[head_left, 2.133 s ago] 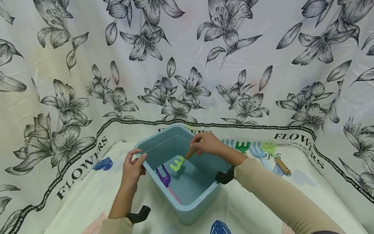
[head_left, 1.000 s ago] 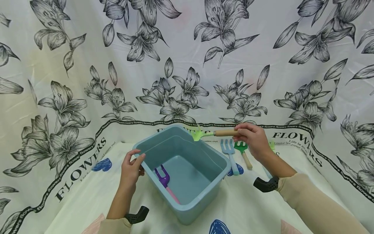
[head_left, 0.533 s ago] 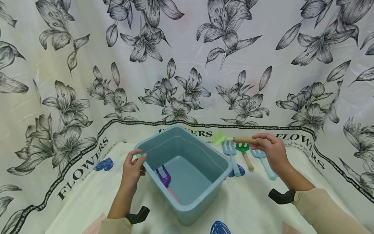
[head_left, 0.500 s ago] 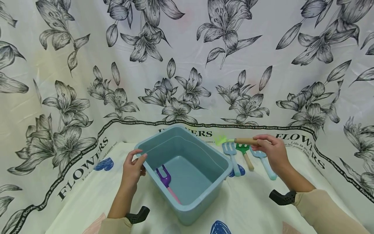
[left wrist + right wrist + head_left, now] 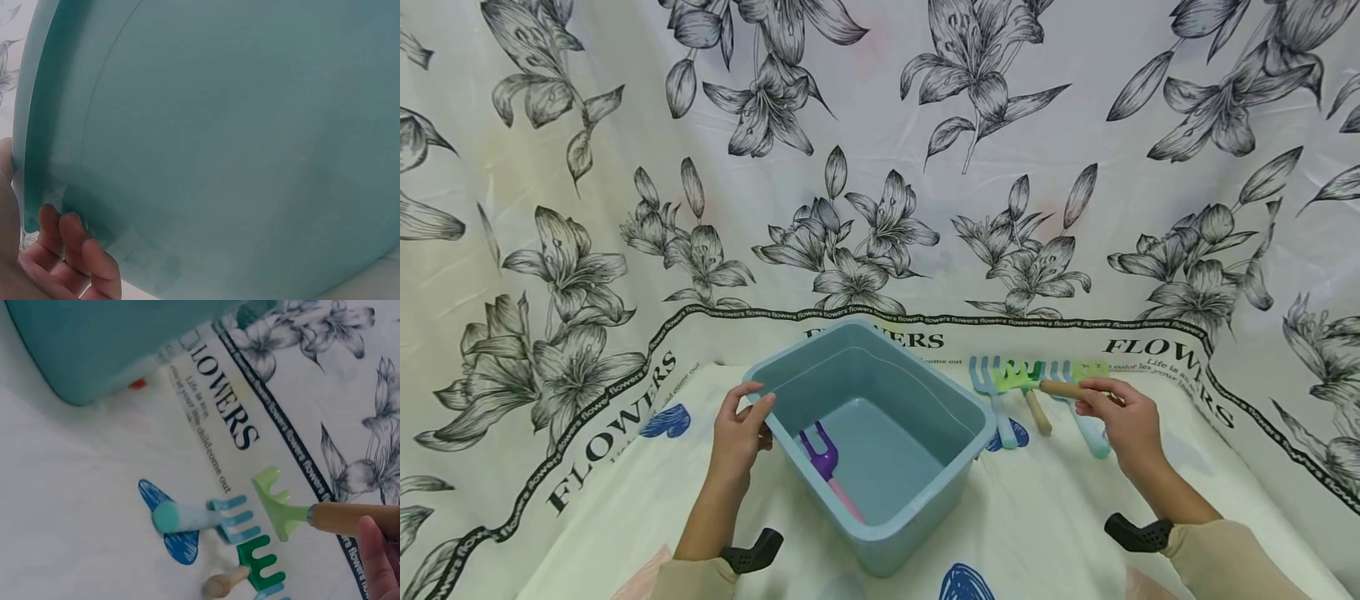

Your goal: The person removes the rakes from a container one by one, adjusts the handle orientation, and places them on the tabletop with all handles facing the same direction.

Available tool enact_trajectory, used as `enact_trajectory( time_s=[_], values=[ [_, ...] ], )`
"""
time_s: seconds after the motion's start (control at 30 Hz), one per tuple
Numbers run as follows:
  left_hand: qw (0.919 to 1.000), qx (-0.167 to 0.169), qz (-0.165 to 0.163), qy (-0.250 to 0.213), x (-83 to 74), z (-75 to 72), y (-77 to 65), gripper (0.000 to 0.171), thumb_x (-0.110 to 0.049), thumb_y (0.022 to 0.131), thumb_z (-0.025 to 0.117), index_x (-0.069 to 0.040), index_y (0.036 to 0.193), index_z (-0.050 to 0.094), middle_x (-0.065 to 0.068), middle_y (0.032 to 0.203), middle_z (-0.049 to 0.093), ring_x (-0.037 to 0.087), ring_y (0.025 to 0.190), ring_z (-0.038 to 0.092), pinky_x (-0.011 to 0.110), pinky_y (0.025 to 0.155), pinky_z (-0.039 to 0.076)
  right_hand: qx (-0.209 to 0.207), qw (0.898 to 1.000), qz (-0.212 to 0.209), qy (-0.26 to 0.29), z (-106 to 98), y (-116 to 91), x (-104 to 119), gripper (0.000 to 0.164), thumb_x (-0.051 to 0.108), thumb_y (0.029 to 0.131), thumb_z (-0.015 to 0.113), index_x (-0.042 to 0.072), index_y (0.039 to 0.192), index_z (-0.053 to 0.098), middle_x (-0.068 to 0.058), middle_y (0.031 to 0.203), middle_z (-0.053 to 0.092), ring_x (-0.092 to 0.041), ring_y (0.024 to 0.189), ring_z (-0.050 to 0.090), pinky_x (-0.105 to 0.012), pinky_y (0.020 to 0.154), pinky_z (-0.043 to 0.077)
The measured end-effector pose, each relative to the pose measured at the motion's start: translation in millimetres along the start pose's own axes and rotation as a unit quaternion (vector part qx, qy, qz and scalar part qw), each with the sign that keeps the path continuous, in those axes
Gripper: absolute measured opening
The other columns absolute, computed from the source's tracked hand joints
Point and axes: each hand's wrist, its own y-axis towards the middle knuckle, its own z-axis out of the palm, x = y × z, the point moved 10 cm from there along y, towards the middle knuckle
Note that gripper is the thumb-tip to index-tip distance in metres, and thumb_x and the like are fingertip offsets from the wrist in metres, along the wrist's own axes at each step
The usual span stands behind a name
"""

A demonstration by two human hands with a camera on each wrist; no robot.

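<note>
My left hand (image 5: pixel 741 429) grips the left rim of a blue-grey plastic bin (image 5: pixel 917 515), thumb on top; the left wrist view shows curled fingers (image 5: pixel 103 259) against the outer wall. My right hand (image 5: pixel 1123 417) pinches the wooden handle of a light green toy hand rake (image 5: pixel 1017 377) near its end. That rake points left and overlaps a dark green rake (image 5: pixel 1039 412) and a light blue rake (image 5: pixel 1002 421) in the head view. Beside the handle in the right wrist view, a fingertip (image 5: pixel 374 550) shows. Inside the bin lies a purple fork with a pink handle (image 5: pixel 824 457).
Another light blue rake (image 5: pixel 1093 437) and a second light green rake (image 5: pixel 1097 369) lie at the right, partly covered by the right hand and its rake. A floral curtain (image 5: pixel 880 208) rises behind the cloth-covered surface (image 5: pixel 1037 525).
My right hand has carried the light green rake out of the bin, over the rim and rightward, then lowered it toward the other rakes. The left hand keeps its hold on the rim.
</note>
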Motion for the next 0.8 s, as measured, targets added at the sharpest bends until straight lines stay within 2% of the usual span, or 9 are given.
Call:
enact_trajectory(
  time_s=[0.1,0.2,0.3,0.4,0.47,0.67,0.8],
  values=[
    [1.0,0.001,-0.002,0.0,-0.7,0.3,-0.3,0.041,-0.034,0.097,0.06,-0.018,0.132,0.045,-0.003,0.069,0.058,0.015,0.058,0.05,0.028,0.057,0.046,-0.024,1.0,0.008,0.012,-9.1,-0.9,-7.0,0.027,0.016,0.095,0.064,-0.006,0.111,0.065,0.006,0.092,0.065,-0.007,0.07,0.069,-0.014,0.053,0.046],
    [1.0,-0.002,-0.006,0.002,0.7,-0.1,-0.4,0.041,-0.035,0.097,0.06,-0.019,0.132,0.045,-0.003,0.07,0.058,0.015,0.059,0.051,0.028,0.058,0.046,-0.044,0.998,0.017,0.049,-17.4,-1.5,-13.9,0.022,0.012,0.096,0.062,-0.006,0.108,0.066,0.004,0.086,0.067,-0.008,0.067,0.069,-0.016,0.054,0.049],
    [0.9999,-0.006,-0.007,0.005,1.6,-0.5,-0.7,0.039,-0.036,0.097,0.06,-0.021,0.131,0.046,-0.002,0.071,0.059,0.015,0.06,0.052,0.028,0.058,0.047,-0.063,0.994,0.029,0.085,-25.9,-1.5,-21.0,0.017,0.007,0.096,0.06,-0.004,0.104,0.069,0.003,0.083,0.068,-0.01,0.064,0.069,-0.02,0.062,0.053],
    [0.9999,-0.006,-0.009,0.006,2.6,1.1,-1.2,0.039,-0.037,0.097,0.06,-0.022,0.131,0.046,-0.001,0.072,0.059,0.016,0.061,0.052,0.028,0.059,0.048,-0.086,0.991,0.046,0.097,-37.4,-2.2,-27.5,0.017,0.006,0.095,0.058,-0.004,0.103,0.07,0.002,0.081,0.068,-0.011,0.063,0.069,-0.022,0.062,0.054],
    [0.9999,-0.005,-0.01,0.006,3.2,1.8,-1.0,0.04,-0.037,0.097,0.06,-0.023,0.131,0.045,-0.001,0.072,0.059,0.016,0.062,0.052,0.028,0.06,0.048,-0.104,0.989,0.059,0.091,-46.4,-2.9,-31.0,0.016,0.007,0.095,0.058,-0.001,0.101,0.071,0.003,0.082,0.067,-0.01,0.063,0.069,-0.021,0.06,0.054],
    [0.9999,-0.005,-0.011,0.004,4.6,1.4,1.0,0.04,-0.037,0.097,0.06,-0.022,0.131,0.045,-0.002,0.069,0.057,0.018,0.062,0.051,0.028,0.059,0.047,-0.152,0.984,0.086,0.021,-73.5,-4.3,-38.6,0.019,0.011,0.097,0.056,0.001,0.104,0.07,0.007,0.093,0.059,-0.005,0.064,0.067,-0.015,0.056,0.049],
    [0.9999,-0.007,-0.012,0.007,4.4,0.7,0.9,0.04,-0.038,0.097,0.059,-0.023,0.131,0.044,-0.002,0.069,0.057,0.017,0.061,0.051,0.028,0.059,0.048,-0.172,0.981,0.092,-0.02,-89.9,-6.2,-42.4,0.022,0.013,0.098,0.054,0.0,0.108,0.068,0.009,0.094,0.058,-0.002,0.064,0.067,-0.011,0.061,0.047]
  ],
)
